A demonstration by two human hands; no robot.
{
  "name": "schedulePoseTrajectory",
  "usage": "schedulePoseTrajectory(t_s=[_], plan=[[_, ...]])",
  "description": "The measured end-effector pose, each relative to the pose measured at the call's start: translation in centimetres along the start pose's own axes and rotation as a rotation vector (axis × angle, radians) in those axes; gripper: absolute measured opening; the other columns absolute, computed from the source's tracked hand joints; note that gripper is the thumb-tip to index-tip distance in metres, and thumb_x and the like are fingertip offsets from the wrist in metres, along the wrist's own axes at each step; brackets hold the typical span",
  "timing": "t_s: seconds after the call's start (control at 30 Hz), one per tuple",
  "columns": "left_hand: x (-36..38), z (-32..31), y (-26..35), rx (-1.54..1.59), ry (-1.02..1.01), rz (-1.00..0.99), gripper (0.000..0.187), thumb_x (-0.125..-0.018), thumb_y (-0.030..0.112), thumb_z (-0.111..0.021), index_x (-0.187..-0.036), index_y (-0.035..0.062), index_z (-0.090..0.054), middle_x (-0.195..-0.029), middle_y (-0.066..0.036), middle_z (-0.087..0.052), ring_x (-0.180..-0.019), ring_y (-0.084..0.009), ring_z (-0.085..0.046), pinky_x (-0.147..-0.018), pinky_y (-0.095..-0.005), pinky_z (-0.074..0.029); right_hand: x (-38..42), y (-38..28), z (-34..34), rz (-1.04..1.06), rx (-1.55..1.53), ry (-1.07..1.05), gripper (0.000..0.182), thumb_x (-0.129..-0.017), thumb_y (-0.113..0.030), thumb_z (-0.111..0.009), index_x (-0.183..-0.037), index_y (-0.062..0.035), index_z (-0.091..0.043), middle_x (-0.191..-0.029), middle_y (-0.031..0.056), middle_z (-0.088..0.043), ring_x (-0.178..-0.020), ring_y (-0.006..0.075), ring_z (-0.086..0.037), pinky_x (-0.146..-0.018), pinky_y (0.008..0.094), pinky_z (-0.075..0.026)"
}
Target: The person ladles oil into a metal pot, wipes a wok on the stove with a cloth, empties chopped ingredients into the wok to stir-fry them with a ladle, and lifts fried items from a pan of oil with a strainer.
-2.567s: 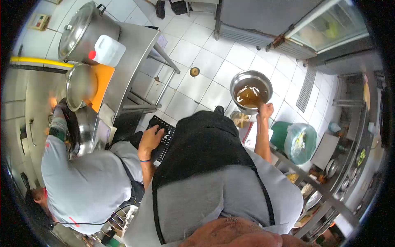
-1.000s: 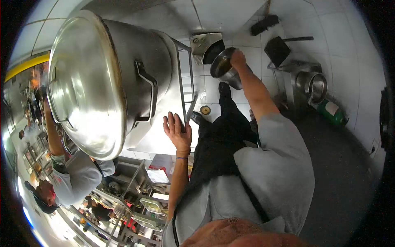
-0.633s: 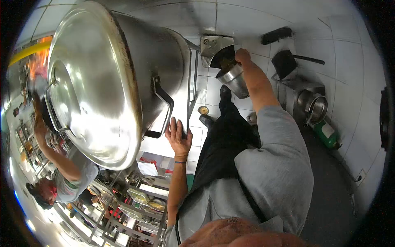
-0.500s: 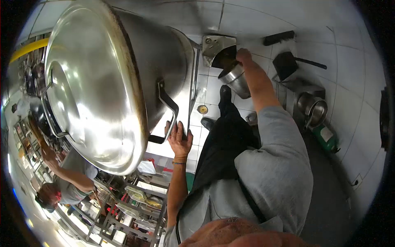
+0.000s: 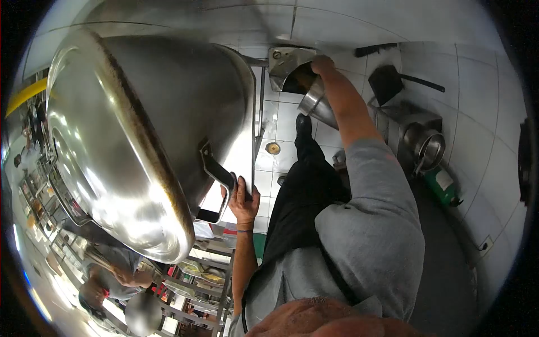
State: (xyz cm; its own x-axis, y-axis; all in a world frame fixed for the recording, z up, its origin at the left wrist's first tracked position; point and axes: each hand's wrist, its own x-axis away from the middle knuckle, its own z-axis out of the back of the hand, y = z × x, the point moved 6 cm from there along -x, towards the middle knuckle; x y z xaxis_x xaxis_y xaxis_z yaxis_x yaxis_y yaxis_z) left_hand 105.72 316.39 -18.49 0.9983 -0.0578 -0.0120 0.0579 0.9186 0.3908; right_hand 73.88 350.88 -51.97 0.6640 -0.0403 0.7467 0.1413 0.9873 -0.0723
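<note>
My right hand (image 5: 322, 65) is closed on the upper end of a steel pot (image 5: 319, 106). The pot is tipped, with its mouth towards the dark opening of a metal box (image 5: 284, 56) low by the wall. Something brownish shows between the pot and the opening, too blurred to name. My left hand (image 5: 243, 203) rests with its fingers extended on the edge of a steel table (image 5: 245, 137). Just beside those fingers is the black side handle (image 5: 216, 174) of a very large lidded stockpot (image 5: 179, 84) standing on that table.
A black dustpan (image 5: 386, 84) and a brush (image 5: 375, 50) are by the tiled wall. Smaller steel pots (image 5: 431, 150) and a green cylinder (image 5: 443, 186) sit at the right. A round drain (image 5: 273, 148) lies in the floor. A co-worker (image 5: 115, 275) stands beyond the stockpot near racks.
The steel pot is tipped further, its base raised, and my right hand has shifted slightly up and left. My left hand stays on the table edge. The co-worker has lowered an arm.
</note>
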Motion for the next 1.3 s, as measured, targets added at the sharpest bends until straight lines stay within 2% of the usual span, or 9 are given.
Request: schedulePoseTrajectory(t_s=[0.1, 0.4, 0.57, 0.77, 0.83, 0.9, 1.03, 1.1, 1.3], plan=[[0.1, -0.1, 0.0, 0.059, 0.018, 0.023, 0.067, -0.077, 0.012, -0.067, -0.141, 0.0121, -0.046, -0.148, -0.018, -0.043, -0.135, -0.0471, -0.036, -0.109, -0.0572, -0.031, -1.0, 0.7, -0.3, -0.128, -0.127, -0.002, 0.034, -0.083, -0.015, -0.059, -0.114, -0.0092, -0.070, -0.123, 0.0129, -0.065, -0.113, 0.0316, -0.062, -0.093, 0.0433, -0.052], [0.1, -0.1, 0.3, 0.080, 0.020, 0.055, 0.069, -0.079, 0.012, -0.067, -0.144, 0.0158, -0.044, -0.150, -0.017, -0.040, -0.136, -0.0462, -0.035, -0.109, -0.0557, -0.032, -1.7, -0.3, -0.7, 0.095, 0.062, -0.093, 0.030, -0.083, -0.011, -0.056, -0.109, -0.0060, -0.071, -0.120, 0.0123, -0.067, -0.108, 0.0296, -0.066, -0.086, 0.0425, -0.056], [0.3, -0.3, 0.0, 0.077, 0.023, 0.075, 0.068, -0.081, 0.013, -0.067, -0.144, 0.0157, -0.044, -0.150, -0.016, -0.041, -0.136, -0.0465, -0.035, -0.109, -0.0560, -0.032, -3.5, 1.8, -1.9, -0.212, -0.501, 0.041, 0.018, -0.081, -0.009, -0.060, -0.095, -0.0027, -0.070, -0.096, 0.0187, -0.069, -0.084, 0.0286, -0.071, -0.065, 0.0382, -0.059], [0.2, -0.2, 0.1, 0.011, 0.020, 0.033, 0.065, -0.083, 0.016, -0.067, -0.143, 0.0147, -0.045, -0.149, -0.016, -0.042, -0.137, -0.0458, -0.034, -0.110, -0.0557, -0.030, -8.9, 0.1, -6.3, -0.371, -1.297, 0.003, 0.022, -0.080, -0.016, -0.070, -0.099, -0.0045, -0.067, -0.079, 0.0160, -0.066, -0.076, 0.0276, -0.070, -0.058, 0.0438, -0.058], [0.1, 0.0, 0.2, -0.008, 0.003, 0.015, 0.065, -0.082, 0.016, -0.068, -0.143, 0.0143, -0.045, -0.150, -0.016, -0.042, -0.138, -0.0450, -0.032, -0.110, -0.0555, -0.029, -13.9, 0.0, -8.5, -0.045, -0.816, 0.136, 0.029, -0.082, -0.024, -0.072, -0.103, -0.0054, -0.065, -0.080, 0.0148, -0.066, -0.077, 0.0293, -0.069, -0.059, 0.0472, -0.057], [0.6, -0.3, -0.2, 0.012, -0.007, 0.018, 0.066, -0.082, 0.016, -0.069, -0.144, 0.0148, -0.045, -0.149, -0.016, -0.042, -0.140, -0.0434, -0.031, -0.112, -0.0548, -0.028, -13.9, -1.3, -9.3, 0.280, 0.094, 0.353, 0.046, -0.085, -0.044, -0.068, -0.112, -0.0073, -0.064, -0.094, 0.0124, -0.068, -0.089, 0.0310, -0.067, -0.072, 0.0478, -0.053], [-0.1, -0.2, 0.5, -0.051, -0.045, -0.003, 0.058, -0.089, 0.030, -0.062, -0.138, 0.0016, -0.049, -0.149, -0.020, -0.040, -0.139, -0.0434, -0.031, -0.113, -0.0549, -0.026, -7.6, -1.8, -5.9, -0.128, -0.549, 0.323, 0.044, -0.086, -0.037, -0.067, -0.112, -0.0024, -0.063, -0.099, 0.0163, -0.068, -0.096, 0.0314, -0.066, -0.077, 0.0469, -0.054], [-0.2, -0.1, 0.9, -0.034, -0.047, 0.004, 0.059, -0.086, 0.024, -0.066, -0.139, 0.0053, -0.050, -0.150, -0.018, -0.041, -0.139, -0.0436, -0.031, -0.112, -0.0540, -0.027, -5.5, -1.6, -4.8, -0.265, -0.696, 0.361, 0.042, -0.086, -0.033, -0.066, -0.112, 0.0000, -0.062, -0.101, 0.0182, -0.067, -0.099, 0.0316, -0.065, -0.079, 0.0465, -0.054], [-0.2, 0.0, 1.0, -0.021, -0.020, -0.048, 0.064, -0.084, 0.014, -0.070, -0.143, 0.0114, -0.046, -0.152, -0.015, -0.038, -0.140, -0.0427, -0.030, -0.112, -0.0542, -0.027, -1.1, -2.9, -2.7, -0.272, -0.858, 0.384, 0.036, -0.088, -0.023, -0.062, -0.110, 0.0054, -0.062, -0.106, 0.0231, -0.067, -0.106, 0.0318, -0.064, -0.083, 0.0457, -0.055]])
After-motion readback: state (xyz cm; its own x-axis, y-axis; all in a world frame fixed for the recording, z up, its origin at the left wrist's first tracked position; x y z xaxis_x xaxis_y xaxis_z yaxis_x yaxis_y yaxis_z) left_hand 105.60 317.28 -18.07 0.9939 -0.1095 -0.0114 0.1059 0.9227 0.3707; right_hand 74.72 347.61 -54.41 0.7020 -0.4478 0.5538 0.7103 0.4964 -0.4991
